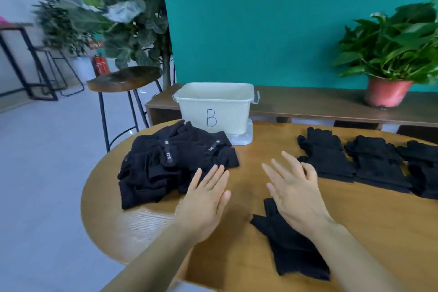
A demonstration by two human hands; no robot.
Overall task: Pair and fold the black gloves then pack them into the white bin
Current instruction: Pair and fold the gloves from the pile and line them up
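Round wooden table [355, 220], both bare hands over it, holding nothing. Left hand [206, 199] is flat, fingers straight and close together, tips at the near edge of a loose heap of black fabric gloves [170, 163] on the table's left; contact unclear. Right hand [294, 194] has fingers spread wide and relaxed, palm down, over the finger end of a single flat black glove [291, 249] lying near the front edge; can't tell if it touches. Three neat stacks of black gloves sit in a row on the right: [324, 156], [376, 163], [424, 168]. White plastic bin marked with a blue "B" [214, 106] stands at the table's far side, just behind the heap, on a white lid [244, 137]. Its contents are not visible. Potted green plant in a red pot [388, 54] stands on the low wooden shelf [308, 102] behind.
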